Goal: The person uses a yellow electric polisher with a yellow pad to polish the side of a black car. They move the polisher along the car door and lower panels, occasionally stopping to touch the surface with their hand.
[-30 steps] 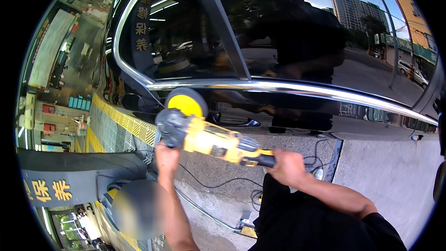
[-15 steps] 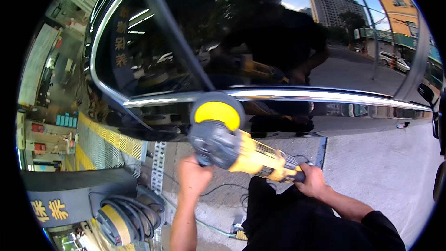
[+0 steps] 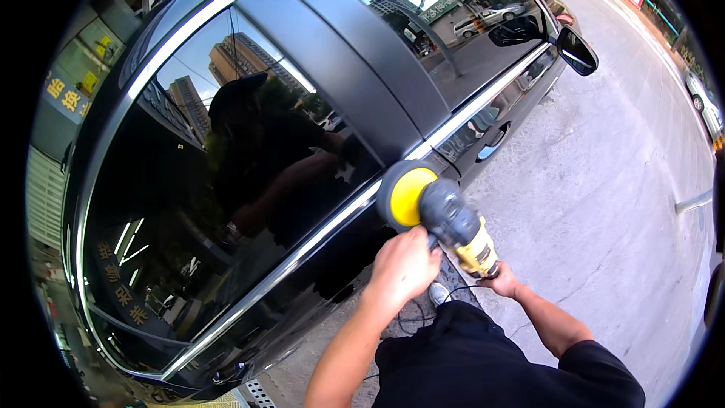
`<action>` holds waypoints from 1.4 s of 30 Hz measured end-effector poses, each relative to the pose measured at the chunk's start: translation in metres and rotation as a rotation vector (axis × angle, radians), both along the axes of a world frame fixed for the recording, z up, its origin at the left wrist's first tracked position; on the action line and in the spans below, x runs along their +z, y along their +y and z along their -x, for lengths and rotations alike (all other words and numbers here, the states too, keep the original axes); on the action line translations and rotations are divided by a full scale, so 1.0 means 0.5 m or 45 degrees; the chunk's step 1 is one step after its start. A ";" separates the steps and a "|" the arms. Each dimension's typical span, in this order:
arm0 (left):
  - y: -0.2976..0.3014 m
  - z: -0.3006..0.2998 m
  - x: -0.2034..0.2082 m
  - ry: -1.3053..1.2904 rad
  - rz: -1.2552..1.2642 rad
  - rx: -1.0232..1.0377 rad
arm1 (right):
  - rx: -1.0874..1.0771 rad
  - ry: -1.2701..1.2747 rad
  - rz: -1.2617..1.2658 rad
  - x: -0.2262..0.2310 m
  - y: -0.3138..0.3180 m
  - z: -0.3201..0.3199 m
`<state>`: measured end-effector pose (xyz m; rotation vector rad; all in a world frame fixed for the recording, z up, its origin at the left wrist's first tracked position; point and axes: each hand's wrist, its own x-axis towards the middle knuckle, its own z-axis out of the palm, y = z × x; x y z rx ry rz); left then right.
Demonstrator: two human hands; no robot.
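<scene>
A yellow and black car polisher (image 3: 451,215) is in both my hands, its round pad (image 3: 389,195) with a yellow backing plate against or very close to the chrome window trim (image 3: 332,219) of a glossy black car (image 3: 302,287). My left hand (image 3: 408,261) is closed around the side handle near the polisher's head. My right hand (image 3: 500,279) is closed on the rear end of the body, where the cord leaves. Whether the pad touches the trim or the door pillar (image 3: 355,53), I cannot tell.
A side mirror (image 3: 577,51) sticks out farther forward on the car, past a door handle (image 3: 492,143). The black power cord (image 3: 411,319) loops on the ground by my shoe (image 3: 439,293). Grey concrete paving (image 3: 589,204) lies to the right, with a parked white car (image 3: 702,102) far off.
My view has swung toward the car's front, bringing the mirror and front window into sight. Both hands have carried the polisher along the trim to the door pillar, keeping their grip.
</scene>
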<state>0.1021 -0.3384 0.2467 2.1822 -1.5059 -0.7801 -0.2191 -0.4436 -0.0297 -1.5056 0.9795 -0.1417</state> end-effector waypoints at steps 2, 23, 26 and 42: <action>-0.080 0.003 0.006 0.080 -0.044 -0.111 | -0.023 0.222 -0.054 0.004 -0.026 0.018; 0.503 0.090 -0.097 -0.279 -0.423 0.933 | 0.837 -0.181 -0.126 -0.228 0.277 -0.270; 0.630 0.070 -0.137 -0.343 -0.232 1.184 | 0.950 -0.202 0.156 -0.181 0.323 -0.367; 0.829 0.093 -0.238 -0.007 0.363 1.754 | 1.163 -0.052 0.858 0.083 0.308 -0.432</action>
